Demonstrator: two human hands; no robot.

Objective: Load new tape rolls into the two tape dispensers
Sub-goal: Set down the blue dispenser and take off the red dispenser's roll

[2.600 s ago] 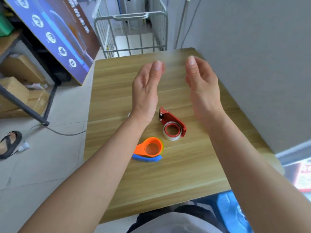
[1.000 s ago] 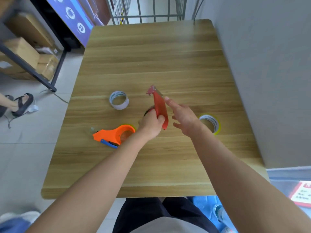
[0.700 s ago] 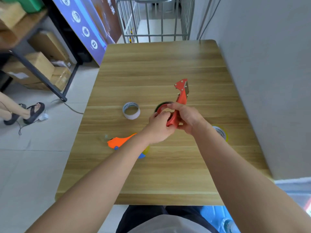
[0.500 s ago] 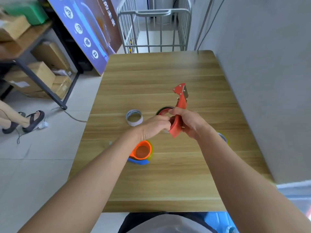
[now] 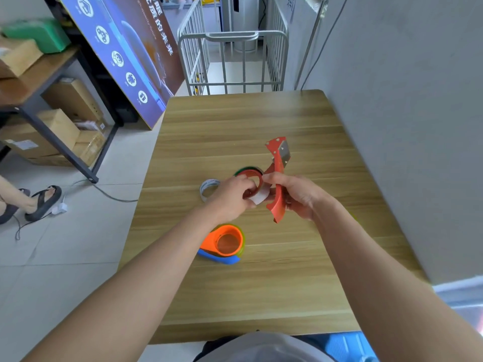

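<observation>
My right hand (image 5: 295, 195) holds a red tape dispenser (image 5: 277, 176) upright above the wooden table (image 5: 261, 121), its metal cutter end pointing up and away. My left hand (image 5: 231, 198) grips the white tape roll (image 5: 260, 195) at the dispenser's red hub. An orange and blue dispenser (image 5: 224, 242) lies on the table below my left hand. A white tape roll (image 5: 207, 186) lies left of my left hand, partly hidden by it. A green-edged roll (image 5: 247, 170) lies behind the hub. A yellow roll sits under my right forearm, almost fully hidden.
A grey wall (image 5: 405, 126) runs along the table's right edge. A metal cage trolley (image 5: 232, 61) stands beyond the far edge. A poster board (image 5: 125, 56), a shelf with cardboard boxes (image 5: 52, 131) and another person's sandalled foot (image 5: 39, 202) are at the left.
The red dispenser went from lying on the table to being lifted in both hands. My right hand now holds its handle while my left hand works at the roll on its hub.
</observation>
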